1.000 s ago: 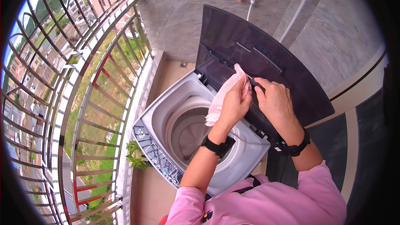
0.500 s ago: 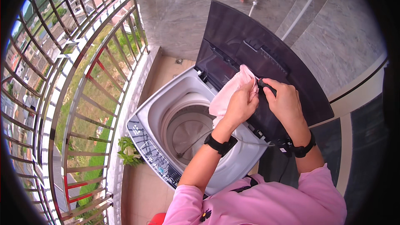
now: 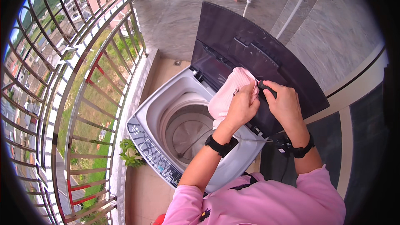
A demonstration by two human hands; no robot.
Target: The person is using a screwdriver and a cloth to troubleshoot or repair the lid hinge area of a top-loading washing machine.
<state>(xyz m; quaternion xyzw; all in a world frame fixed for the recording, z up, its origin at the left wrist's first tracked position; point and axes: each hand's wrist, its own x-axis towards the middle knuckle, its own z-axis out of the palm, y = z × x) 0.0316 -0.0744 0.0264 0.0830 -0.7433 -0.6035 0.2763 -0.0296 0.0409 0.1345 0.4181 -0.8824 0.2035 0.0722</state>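
My left hand [image 3: 244, 105] pinches a pale pink, ribbed-looking cloth [image 3: 225, 96] over the back right of an open top-loading washing machine [image 3: 138, 138]; a small dark patch shows on the cloth by my fingers. Close beside it, my right hand [image 3: 283, 103] is closed on a small black object [image 3: 264, 86], mostly hidden, which meets the cloth's right edge. Behind both hands stands the machine's raised dark lid [image 3: 300, 79]. The grey steel drum [image 3: 177, 129] shows below left of the cloth, with a thin cord or hose crossing it.
A metal railing [image 3: 89, 127] runs along the left, above a low white ledge, with a leafy plant [image 3: 129, 152] beside the machine. A grey tiled wall [image 3: 166, 25] with white pipes [image 3: 295, 8] is behind. Dark panels [image 3: 364, 133] fill the right; tan floor [image 3: 137, 183] shows lower left.
Both hands have shifted a little to the right relative to the machine, still holding the cloth and black object. The cloth now looks more spread out, and a dark patch shows on it.
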